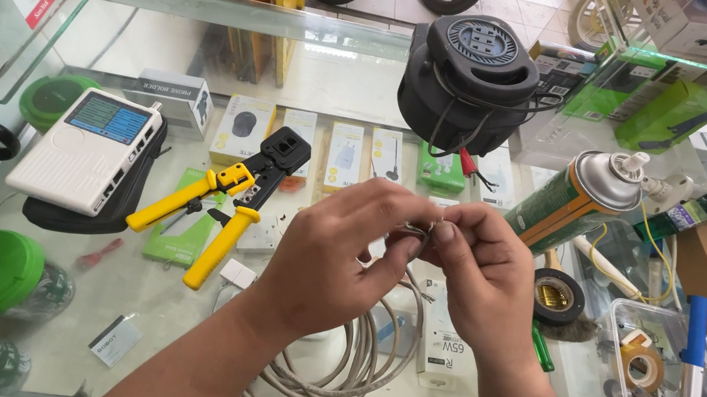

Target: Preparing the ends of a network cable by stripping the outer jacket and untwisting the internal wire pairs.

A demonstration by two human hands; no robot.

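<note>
Both my hands pinch the grey cable [346, 360] end: left hand [334, 258], right hand [479, 277], fingers clenched on it above the glass counter [162, 310]; yellow crimping tool [224, 201] lies left.

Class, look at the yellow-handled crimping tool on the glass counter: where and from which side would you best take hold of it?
Grip the crimper by its two yellow handles, coming from above at the near-left end. They are long, splayed and lie flat toward the person; the black head points away.

Bare forearms, no sleeves; hands [405, 265] ungloved, ringless.
</note>
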